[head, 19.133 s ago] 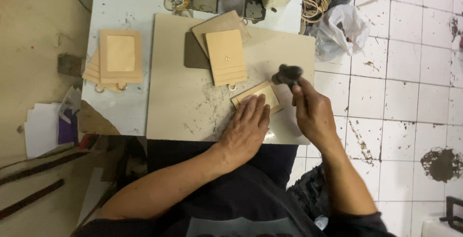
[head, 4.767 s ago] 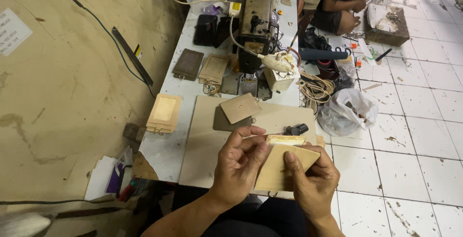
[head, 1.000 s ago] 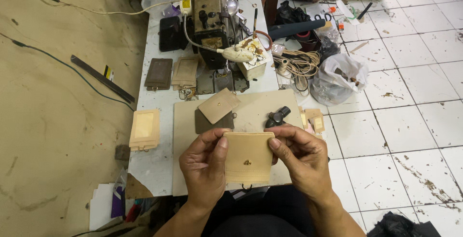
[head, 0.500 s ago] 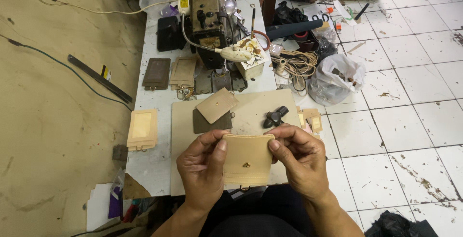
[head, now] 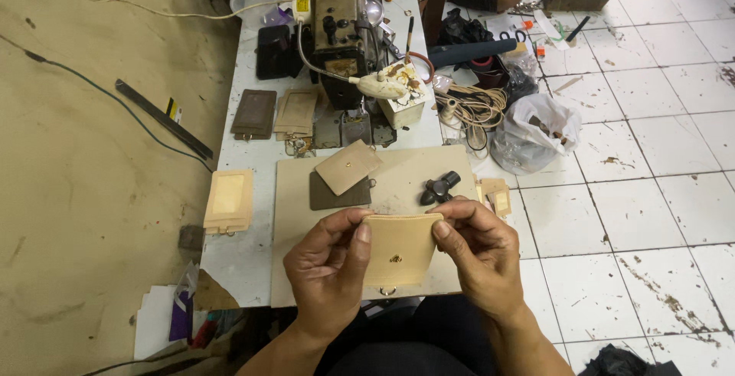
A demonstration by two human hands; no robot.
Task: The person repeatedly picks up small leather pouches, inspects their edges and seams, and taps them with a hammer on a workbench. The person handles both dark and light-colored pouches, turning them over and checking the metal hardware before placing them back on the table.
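Both hands hold up a tan leather pouch piece [head: 398, 250] with a small metal snap in its middle and a ring at its lower edge. My left hand [head: 329, 269] grips its left edge, thumb on the front. My right hand [head: 478, 250] grips its right edge the same way. The piece hangs just above the near edge of a beige work board [head: 295, 230]. On the board behind it lie a tan flap over a dark brown piece [head: 344, 171] and a small black tool [head: 438, 188].
A sewing machine [head: 341, 16] stands at the back of the white table. A stack of tan pieces [head: 228, 200] lies at the left, brown and tan pieces [head: 276, 112] further back. A plastic bag [head: 536, 131] and coiled cord [head: 475, 108] lie on the tiled floor. Another person sits at the far end.
Earlier a small piece was worked flat on the board with the black tool. Since then both hands have lifted a tan pouch piece; over the last second it has barely moved.
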